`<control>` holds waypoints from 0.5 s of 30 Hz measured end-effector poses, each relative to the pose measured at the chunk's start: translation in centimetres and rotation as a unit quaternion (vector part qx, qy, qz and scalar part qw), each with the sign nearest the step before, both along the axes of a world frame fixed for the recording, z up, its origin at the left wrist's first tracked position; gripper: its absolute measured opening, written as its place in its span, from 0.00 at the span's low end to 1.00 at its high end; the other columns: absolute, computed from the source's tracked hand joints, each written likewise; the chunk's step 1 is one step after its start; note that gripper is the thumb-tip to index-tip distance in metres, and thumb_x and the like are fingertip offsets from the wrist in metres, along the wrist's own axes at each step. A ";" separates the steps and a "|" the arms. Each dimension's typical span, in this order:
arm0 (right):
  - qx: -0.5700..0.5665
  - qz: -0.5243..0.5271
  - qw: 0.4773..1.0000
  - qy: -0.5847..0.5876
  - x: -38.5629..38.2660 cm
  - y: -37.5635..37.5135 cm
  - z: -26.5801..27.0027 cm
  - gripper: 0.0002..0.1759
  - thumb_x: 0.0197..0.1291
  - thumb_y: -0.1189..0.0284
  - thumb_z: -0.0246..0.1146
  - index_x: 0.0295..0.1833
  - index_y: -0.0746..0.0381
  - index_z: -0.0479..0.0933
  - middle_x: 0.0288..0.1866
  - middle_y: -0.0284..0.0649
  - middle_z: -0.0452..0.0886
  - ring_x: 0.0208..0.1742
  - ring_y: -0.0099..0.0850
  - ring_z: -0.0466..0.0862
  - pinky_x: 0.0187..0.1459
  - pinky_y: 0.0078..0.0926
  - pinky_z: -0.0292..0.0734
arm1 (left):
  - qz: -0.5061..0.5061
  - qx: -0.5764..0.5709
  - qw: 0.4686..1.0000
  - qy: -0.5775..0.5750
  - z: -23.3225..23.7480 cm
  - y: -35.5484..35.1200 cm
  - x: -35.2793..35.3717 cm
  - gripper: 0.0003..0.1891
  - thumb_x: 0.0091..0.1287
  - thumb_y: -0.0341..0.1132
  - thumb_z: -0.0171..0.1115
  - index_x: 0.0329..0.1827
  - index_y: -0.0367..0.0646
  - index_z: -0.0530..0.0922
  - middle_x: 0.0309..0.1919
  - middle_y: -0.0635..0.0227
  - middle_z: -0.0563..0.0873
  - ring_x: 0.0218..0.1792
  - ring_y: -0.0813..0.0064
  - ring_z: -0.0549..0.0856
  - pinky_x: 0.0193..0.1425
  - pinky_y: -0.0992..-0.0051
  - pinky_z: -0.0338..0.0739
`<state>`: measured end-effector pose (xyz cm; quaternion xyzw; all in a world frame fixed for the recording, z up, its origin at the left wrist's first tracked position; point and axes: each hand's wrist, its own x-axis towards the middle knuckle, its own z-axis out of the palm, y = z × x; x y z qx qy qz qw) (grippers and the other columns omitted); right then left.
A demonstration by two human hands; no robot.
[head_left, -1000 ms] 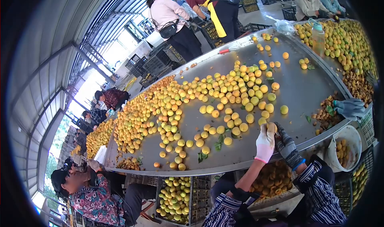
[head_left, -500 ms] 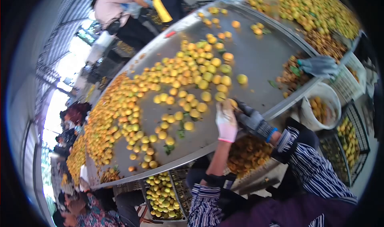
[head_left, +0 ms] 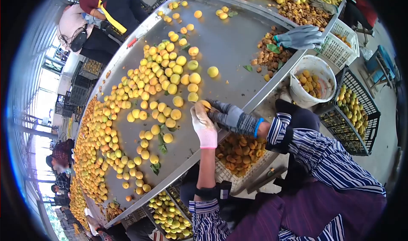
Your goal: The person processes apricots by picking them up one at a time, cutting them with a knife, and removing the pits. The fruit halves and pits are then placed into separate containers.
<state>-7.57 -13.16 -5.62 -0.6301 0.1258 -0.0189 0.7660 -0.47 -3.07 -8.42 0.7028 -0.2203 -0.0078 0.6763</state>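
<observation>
My left hand [head_left: 204, 124], in a white glove with a pink cuff, is closed round an orange-yellow apricot [head_left: 205, 104] above the near edge of the metal table [head_left: 238, 41]. Against the same fruit press the fingers of my right hand [head_left: 233, 117], in a dark grey glove with a blue cuff. Its fingertips are partly hidden. Many whole apricots [head_left: 157, 79] lie spread over the table beyond and left of my hands. Below my wrists, a pale crate holds opened apricot halves [head_left: 240, 154].
A grey glove [head_left: 300, 38] lies by a heap of pits [head_left: 272, 54] on the table's right edge. Right of me stand a white bucket [head_left: 297, 90] with fruit and a black crate [head_left: 374, 122]. Other people [head_left: 74, 26] work across the table.
The view has swung to the right, so the table and fruit appear further left. Both hands stay together on the apricot.
</observation>
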 end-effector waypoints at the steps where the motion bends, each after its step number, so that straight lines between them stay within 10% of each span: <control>1: -0.280 -0.095 0.935 -0.198 1.0 0.2 -3.1 0.28 0.63 0.67 0.57 0.68 0.60 0.61 0.38 0.45 0.82 0.34 0.38 0.83 0.35 0.33 0.76 | 0.028 -0.003 0.999 -0.018 -0.7 -0.2 0.2 0.24 0.72 0.53 0.44 0.49 0.37 0.69 0.36 0.64 0.76 0.38 0.75 0.75 0.46 0.74 0.71; 8: -0.338 -0.032 0.936 -0.094 -0.2 -0.1 0.6 0.31 0.62 0.65 0.56 0.69 0.58 0.57 0.40 0.57 0.79 0.40 0.51 0.81 0.41 0.43 0.76 | 0.041 0.149 0.985 -0.081 4.8 0.2 -0.5 0.20 0.70 0.49 0.51 0.47 0.36 0.68 0.34 0.60 0.79 0.34 0.69 0.79 0.42 0.70 0.74; 13: -0.296 -0.104 0.924 -0.220 0.6 0.2 -1.5 0.31 0.63 0.64 0.58 0.70 0.58 0.59 0.37 0.43 0.82 0.32 0.35 0.82 0.34 0.30 0.76 | 0.042 0.155 0.985 -0.064 4.4 0.3 -0.5 0.20 0.72 0.47 0.48 0.47 0.35 0.69 0.33 0.64 0.76 0.35 0.75 0.74 0.42 0.77 0.70; 15: 0.051 0.022 0.998 -0.027 -0.5 -0.3 2.0 0.29 0.65 0.66 0.58 0.70 0.57 0.60 0.33 0.30 0.77 0.26 0.19 0.73 0.28 0.18 0.70 | 0.040 0.157 0.978 -0.130 4.2 0.3 -0.3 0.18 0.72 0.46 0.46 0.44 0.37 0.67 0.31 0.60 0.77 0.31 0.71 0.76 0.39 0.72 0.73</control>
